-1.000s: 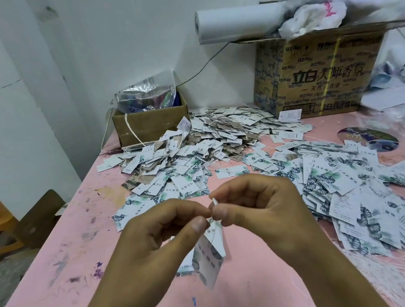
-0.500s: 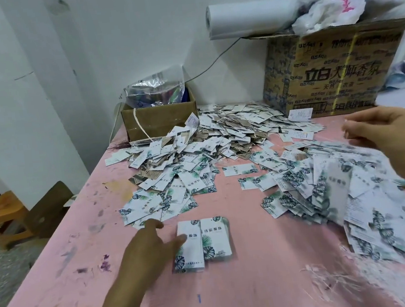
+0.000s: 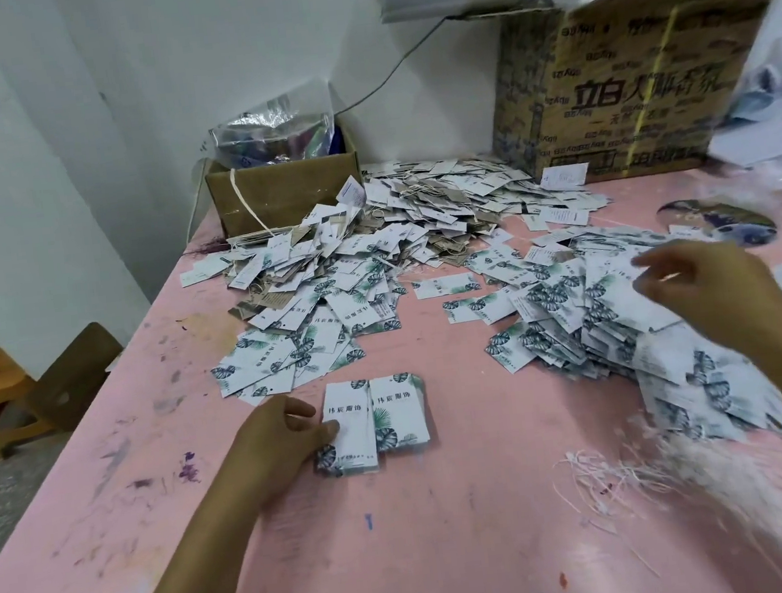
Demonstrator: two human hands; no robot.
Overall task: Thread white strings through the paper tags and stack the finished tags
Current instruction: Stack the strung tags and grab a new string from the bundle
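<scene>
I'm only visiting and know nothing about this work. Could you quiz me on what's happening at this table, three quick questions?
1. True or false: the left hand touches the stacked tags.
2. Where do the loose white strings lie? A) in the small box B) on the pink table, right of the stack C) on the wooden stool
3. Short answer: which hand is above the loose tag pile?
Key: 1 true; 2 B; 3 the right hand.
</scene>
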